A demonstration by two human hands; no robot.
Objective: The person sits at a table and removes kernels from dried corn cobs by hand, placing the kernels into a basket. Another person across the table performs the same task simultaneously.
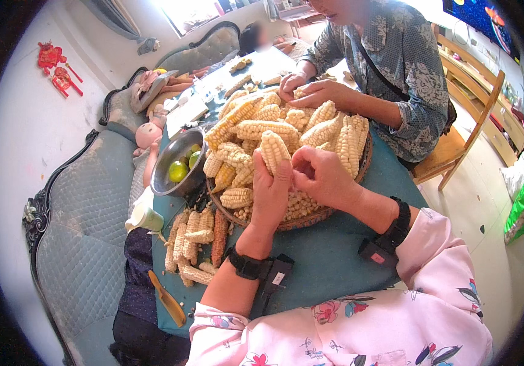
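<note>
A pale ear of corn (273,148) stands upright in my left hand (269,192), its tip pointing away from me. Close against its right side is my right hand (326,176), with fingers bent together near the ear's lower end; whether a kernel is between them is hidden. Both hands are over the near side of a round woven basket (300,224). The basket is heaped with ears of cream and yellow corn (266,130). Loose kernels (300,206) lie in its near part, below my hands.
A metal bowl (159,176) with green citrus fruits (178,171) stands left of the basket. Stripped cobs (192,233), a paper cup (147,217) and a wooden comb (166,299) lie nearer. Across the table (335,256) another person (380,59) handles corn. A wooden chair (467,132) stands right.
</note>
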